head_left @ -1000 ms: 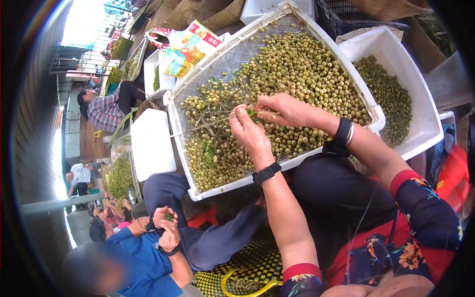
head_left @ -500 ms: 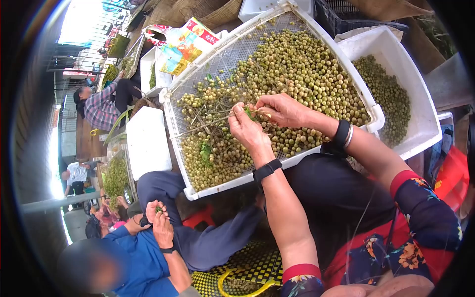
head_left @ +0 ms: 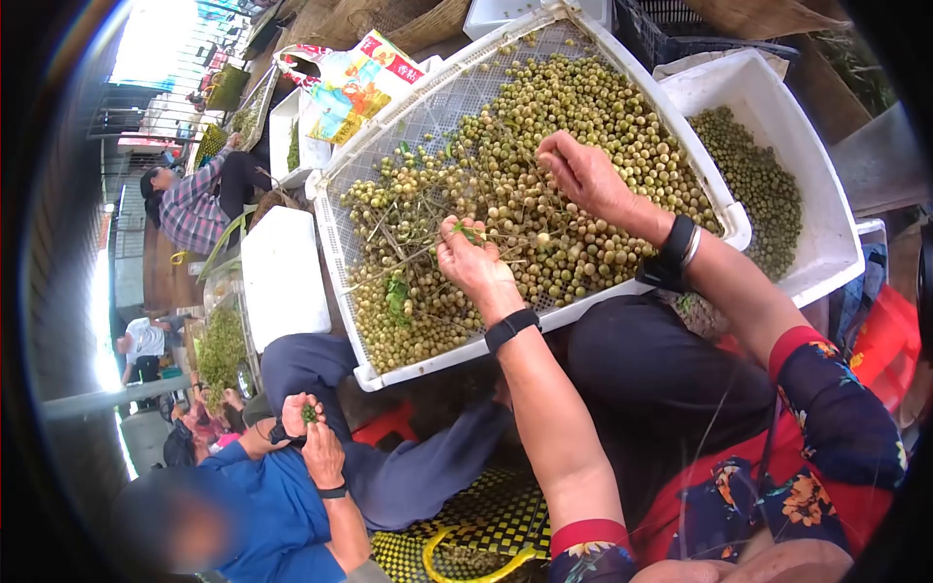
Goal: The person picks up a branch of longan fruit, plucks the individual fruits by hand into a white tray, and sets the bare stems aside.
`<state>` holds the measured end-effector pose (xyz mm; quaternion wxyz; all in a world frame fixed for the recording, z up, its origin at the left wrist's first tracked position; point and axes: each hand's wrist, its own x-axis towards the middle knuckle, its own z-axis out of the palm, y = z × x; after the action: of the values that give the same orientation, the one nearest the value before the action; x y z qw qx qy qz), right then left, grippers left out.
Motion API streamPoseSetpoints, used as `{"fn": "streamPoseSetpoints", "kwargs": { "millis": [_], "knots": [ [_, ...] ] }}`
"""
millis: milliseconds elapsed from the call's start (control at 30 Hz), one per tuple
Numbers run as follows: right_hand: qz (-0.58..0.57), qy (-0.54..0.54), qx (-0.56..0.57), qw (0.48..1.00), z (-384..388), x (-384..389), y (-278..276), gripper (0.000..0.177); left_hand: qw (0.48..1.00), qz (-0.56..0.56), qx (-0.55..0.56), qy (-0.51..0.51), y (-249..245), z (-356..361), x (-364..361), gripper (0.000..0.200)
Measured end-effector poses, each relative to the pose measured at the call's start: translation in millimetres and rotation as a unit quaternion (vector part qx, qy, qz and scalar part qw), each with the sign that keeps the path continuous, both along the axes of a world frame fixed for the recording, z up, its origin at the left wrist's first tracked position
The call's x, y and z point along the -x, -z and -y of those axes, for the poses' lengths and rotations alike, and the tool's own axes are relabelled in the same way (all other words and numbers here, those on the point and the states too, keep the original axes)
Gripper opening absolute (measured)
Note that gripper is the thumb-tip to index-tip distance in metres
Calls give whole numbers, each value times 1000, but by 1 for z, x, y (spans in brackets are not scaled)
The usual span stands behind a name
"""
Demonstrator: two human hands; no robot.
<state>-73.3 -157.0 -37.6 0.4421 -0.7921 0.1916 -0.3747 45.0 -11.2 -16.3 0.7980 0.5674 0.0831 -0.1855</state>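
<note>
Small round yellow-green fruits (head_left: 622,126) fill most of a white plastic mesh tray (head_left: 335,282) in front of me. My left hand (head_left: 474,260) is closed on a thin fruit twig (head_left: 474,233) with a green leaf, low over the tray's middle. Further right, above the fruits, my right hand (head_left: 590,180) is raised with its fingers curled together. Whatever those fingers hold, if anything, is hidden. Loose bare stems (head_left: 389,228) and a green leaf cluster (head_left: 397,299) lie among the fruits on the tray's left side.
A white foam box (head_left: 826,204) with smaller green fruits stands at the right. Left of the tray are a white foam lid (head_left: 282,277) and a printed bag (head_left: 355,92). A co-worker in blue (head_left: 282,505) sits close by, near a yellow-black woven basket (head_left: 486,515).
My right hand has moved up and right, away from my left hand. My left hand has shifted slightly down and left, still with the twig and leaf.
</note>
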Motion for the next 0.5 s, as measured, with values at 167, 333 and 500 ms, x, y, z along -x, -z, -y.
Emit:
{"fn": "streamPoseSetpoints", "kwargs": {
  "millis": [167, 333, 500],
  "knots": [
    [-42, 70, 329, 941, 27, 12, 2, 19, 999, 30, 2, 20, -3, -5, -1, 17],
    [-73, -250, 10, 965, 0, 34, -33, 33, 1000, 21, 10, 0, -4, 3, 0, 16],
    [-61, -254, -89, 961, -25, 21, -11, 21, 1000, 18, -12, -14, -11, 4, 3, 16]
  ]
}}
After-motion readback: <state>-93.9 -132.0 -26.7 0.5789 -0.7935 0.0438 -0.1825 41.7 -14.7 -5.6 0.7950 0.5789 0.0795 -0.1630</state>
